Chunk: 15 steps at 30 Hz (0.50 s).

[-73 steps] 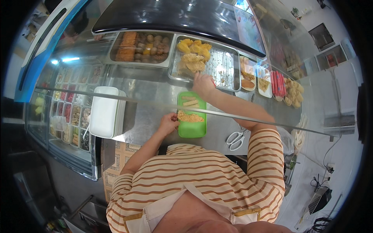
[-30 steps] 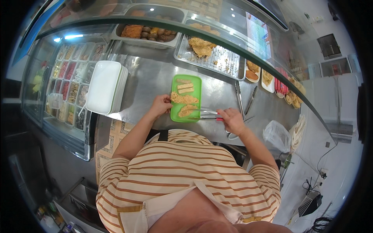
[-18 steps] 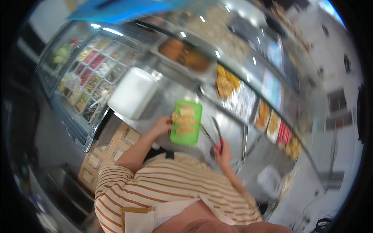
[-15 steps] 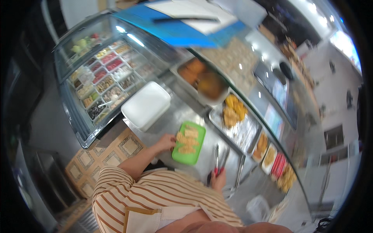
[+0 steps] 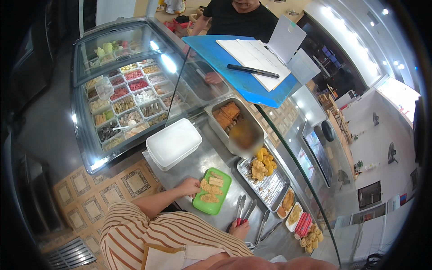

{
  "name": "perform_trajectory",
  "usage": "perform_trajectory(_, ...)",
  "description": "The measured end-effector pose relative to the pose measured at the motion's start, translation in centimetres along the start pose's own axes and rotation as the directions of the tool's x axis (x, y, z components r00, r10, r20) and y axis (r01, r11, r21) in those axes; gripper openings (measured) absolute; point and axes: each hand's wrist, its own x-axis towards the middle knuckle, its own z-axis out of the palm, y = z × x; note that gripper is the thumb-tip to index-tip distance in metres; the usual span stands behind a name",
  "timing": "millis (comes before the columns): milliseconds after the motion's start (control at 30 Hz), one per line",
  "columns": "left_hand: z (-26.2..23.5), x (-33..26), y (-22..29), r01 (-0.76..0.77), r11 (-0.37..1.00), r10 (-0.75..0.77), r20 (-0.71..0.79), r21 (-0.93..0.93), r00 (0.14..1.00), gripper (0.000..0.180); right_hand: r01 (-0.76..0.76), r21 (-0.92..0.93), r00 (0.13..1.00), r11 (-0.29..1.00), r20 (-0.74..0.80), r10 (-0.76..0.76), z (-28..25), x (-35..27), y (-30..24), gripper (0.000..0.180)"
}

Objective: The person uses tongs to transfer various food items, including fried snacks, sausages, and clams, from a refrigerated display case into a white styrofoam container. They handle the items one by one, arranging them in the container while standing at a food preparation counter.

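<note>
My left hand (image 5: 190,187) is closed on the left edge of a bright green tray (image 5: 207,207), its fingertips beside the food. On the tray lie several pale golden, crumbed fried pieces (image 5: 211,188). My right hand (image 5: 239,229) grips a pair of metal tongs (image 5: 243,210) by their red handles, just right of the tray. The tongs' jaws stand apart with nothing between them, pointing away from me. A second pair of metal tongs (image 5: 261,228) rests on the steel counter (image 5: 180,174) to the right of that hand.
A white lidded tub (image 5: 174,143) stands left of the tray. Beyond lie a steel pan of browned food (image 5: 227,115), a wire-racked tray (image 5: 265,185) and small dishes with red sausages (image 5: 303,224). A glass-topped case (image 5: 130,96) fills the left. Across it stands a person (image 5: 238,20) in black.
My view has tilted up, so the counter sits lower and a person in black now shows at the top. Both hands keep their holds on the tray and the tongs.
</note>
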Motion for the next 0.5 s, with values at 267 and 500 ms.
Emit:
perform_trajectory(267,-0.1,-0.3,0.8,0.042,0.999,-0.043,0.021,0.007,0.999,0.013,0.006,0.004,1.0,1.0,-0.006,-0.006,-0.1,-0.2,-0.1,0.052)
perform_trajectory(500,-0.2,0.6,-0.1,0.067,0.997,-0.064,0.06,-0.045,0.996,0.013,0.026,-0.024,0.999,0.999,-0.047,-0.027,0.0,0.0,0.1,0.05)
